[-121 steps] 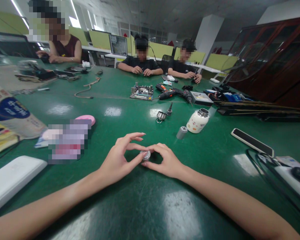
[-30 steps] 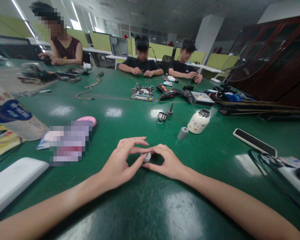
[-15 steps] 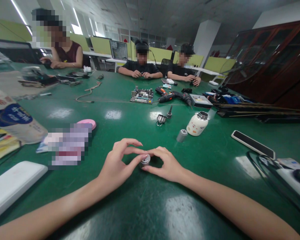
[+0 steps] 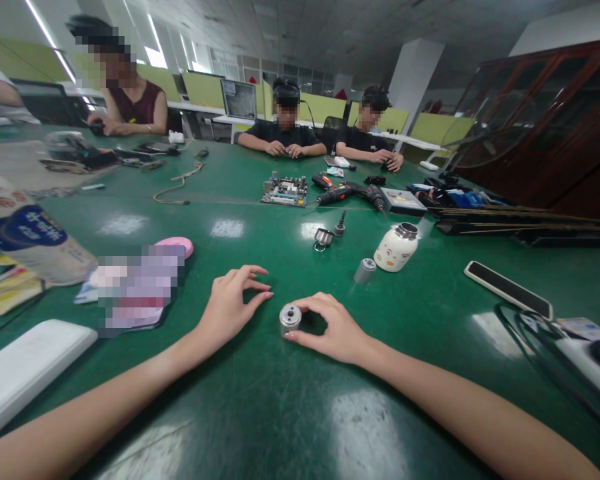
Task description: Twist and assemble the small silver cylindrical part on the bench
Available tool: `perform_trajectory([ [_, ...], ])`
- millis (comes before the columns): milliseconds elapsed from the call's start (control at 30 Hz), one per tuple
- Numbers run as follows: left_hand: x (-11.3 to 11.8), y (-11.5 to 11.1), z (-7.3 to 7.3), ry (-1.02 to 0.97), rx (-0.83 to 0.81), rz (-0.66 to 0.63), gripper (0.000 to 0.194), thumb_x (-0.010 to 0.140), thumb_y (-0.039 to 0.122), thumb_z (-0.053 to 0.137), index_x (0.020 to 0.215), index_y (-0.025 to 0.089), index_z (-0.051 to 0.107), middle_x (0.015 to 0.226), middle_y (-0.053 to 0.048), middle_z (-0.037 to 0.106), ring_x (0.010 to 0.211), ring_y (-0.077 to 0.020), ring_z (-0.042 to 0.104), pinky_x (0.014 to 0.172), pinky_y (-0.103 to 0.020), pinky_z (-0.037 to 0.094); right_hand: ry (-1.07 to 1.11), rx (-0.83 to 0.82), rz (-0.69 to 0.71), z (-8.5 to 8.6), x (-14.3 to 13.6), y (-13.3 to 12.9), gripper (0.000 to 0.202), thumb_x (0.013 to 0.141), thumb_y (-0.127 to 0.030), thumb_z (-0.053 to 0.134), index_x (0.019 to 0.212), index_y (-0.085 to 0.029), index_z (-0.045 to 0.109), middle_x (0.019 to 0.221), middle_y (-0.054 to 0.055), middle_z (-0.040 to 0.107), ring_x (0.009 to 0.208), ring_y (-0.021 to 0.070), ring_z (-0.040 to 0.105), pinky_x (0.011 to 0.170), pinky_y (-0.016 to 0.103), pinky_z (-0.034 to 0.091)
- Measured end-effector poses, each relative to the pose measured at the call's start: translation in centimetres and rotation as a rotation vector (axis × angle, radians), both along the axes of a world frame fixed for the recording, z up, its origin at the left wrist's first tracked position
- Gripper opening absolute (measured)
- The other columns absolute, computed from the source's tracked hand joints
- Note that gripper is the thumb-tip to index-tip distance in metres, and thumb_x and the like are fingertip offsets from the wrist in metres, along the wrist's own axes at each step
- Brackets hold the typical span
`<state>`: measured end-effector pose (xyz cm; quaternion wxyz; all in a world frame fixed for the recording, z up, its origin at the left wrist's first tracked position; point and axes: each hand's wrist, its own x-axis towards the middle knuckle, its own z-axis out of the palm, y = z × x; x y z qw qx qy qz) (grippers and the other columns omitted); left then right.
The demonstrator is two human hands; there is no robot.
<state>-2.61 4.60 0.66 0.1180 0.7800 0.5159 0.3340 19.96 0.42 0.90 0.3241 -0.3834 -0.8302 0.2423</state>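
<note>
The glossy green desk point(image 4: 240, 413) spreads under everything; next in size is a long white slab with rounded corners point(image 4: 35, 373), lying at its left edge, with a whitish container with a blue label point(image 4: 30, 230) beyond it; the right hand point(image 4: 337, 330) has its thumb and forefinger curved into a C, closed at the tips; the left hand point(image 4: 230, 303) hangs loosely open, fingers a little bent, holding nothing; a flat phone with a black face and pale edge point(image 4: 507, 290) lies well off to the right; smaller is a squat cream flask with printed pictures and a steel neck point(image 4: 395, 248); then a silver metal cylinder with a dark central hole point(image 4: 291, 320), upright on the desk, pinched between the right thumb and forefinger, near the left fingertips but apart from them; smallest, a dull grey metal cylinder point(image 4: 365, 271) stands just beside the flask
</note>
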Motion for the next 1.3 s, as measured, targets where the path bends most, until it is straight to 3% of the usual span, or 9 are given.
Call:
perform_trajectory([
  [100, 0.0, 0.0, 0.0, -0.008, 0.005, 0.000, 0.030, 0.079, 0.027, 0.073, 0.105, 0.023, 0.058, 0.090, -0.001, 0.078, 0.104, -0.0268, 0.065, 0.092, -0.044, 0.042, -0.001, 0.005, -0.001, -0.1, 0.0, 0.0, 0.035, 0.079, -0.035, 0.078, 0.108, -0.024, 0.063, 0.103, -0.001, 0.072, 0.092, 0.0168, 0.061, 0.085, 0.032, 0.042],
  [233, 0.5, -0.8, 0.9, -0.166, 0.035, -0.028, 0.028, 0.081, 0.035, 0.071, 0.101, 0.022, 0.058, 0.086, -0.001, 0.078, 0.096, -0.0255, 0.069, 0.092, -0.043, 0.043, 0.015, 0.013, 0.011, -0.2, 0.0, 0.1, 0.034, 0.079, -0.034, 0.077, 0.109, -0.024, 0.063, 0.104, -0.001, 0.072, 0.091, 0.0167, 0.062, 0.085, 0.032, 0.042],
  [333, 1.2, -2.1, 1.8, -0.262, 0.081, -0.095, 0.028, 0.083, 0.038, 0.069, 0.102, 0.022, 0.057, 0.087, -0.002, 0.077, 0.095, -0.0245, 0.070, 0.092, -0.042, 0.043, 0.020, 0.029, 0.015, -0.2, 0.0, 0.1, 0.034, 0.079, -0.035, 0.077, 0.108, -0.024, 0.063, 0.103, 0.000, 0.072, 0.090, 0.0170, 0.062, 0.084, 0.032, 0.042],
  [467, 1.9, -3.6, 2.5, -0.241, 0.099, -0.201, 0.025, 0.085, 0.036, 0.068, 0.103, 0.023, 0.058, 0.086, -0.001, 0.077, 0.094, -0.0234, 0.069, 0.088, -0.039, 0.044, 0.004, 0.050, 0.000, -0.5, 0.0, 0.2, 0.034, 0.079, -0.038, 0.077, 0.107, -0.024, 0.064, 0.100, 0.001, 0.072, 0.090, 0.0180, 0.062, 0.082, 0.032, 0.044],
  [767, 2.1, -3.9, 2.5, -0.266, 0.069, -0.219, 0.022, 0.085, 0.034, 0.068, 0.102, 0.023, 0.058, 0.086, -0.001, 0.077, 0.089, -0.0217, 0.070, 0.086, -0.037, 0.045, 0.012, 0.041, -0.003, -0.5, 0.0, 0.1, 0.036, 0.079, -0.038, 0.076, 0.110, -0.025, 0.064, 0.101, 0.002, 0.072, 0.091, 0.0187, 0.063, 0.082, 0.033, 0.045],
  [1033, 2.2, -4.2, 2.9, -0.154, 0.136, -0.262, 0.018, 0.086, 0.030, 0.065, 0.103, 0.024, 0.062, 0.094, -0.001, 0.076, 0.094, -0.0208, 0.067, 0.085, -0.035, 0.044, 0.022, 0.026, -0.010, -0.5, -0.1, 0.1, 0.035, 0.079, -0.037, 0.076, 0.108, -0.024, 0.064, 0.100, 0.002, 0.072, 0.090, 0.0185, 0.062, 0.082, 0.032, 0.045],
  [1300, 2.5, -4.5, 2.0, -0.229, 0.059, -0.254, 0.023, 0.086, 0.028, 0.062, 0.107, 0.023, 0.053, 0.095, -0.005, 0.074, 0.096, -0.0222, 0.068, 0.088, -0.041, 0.049, -0.091, 0.127, -0.005, -0.3, -0.2, -0.2, 0.032, 0.085, -0.038, 0.068, 0.110, -0.020, 0.062, 0.099, 0.004, 0.069, 0.091, 0.0192, 0.060, 0.081, 0.033, 0.042],
])
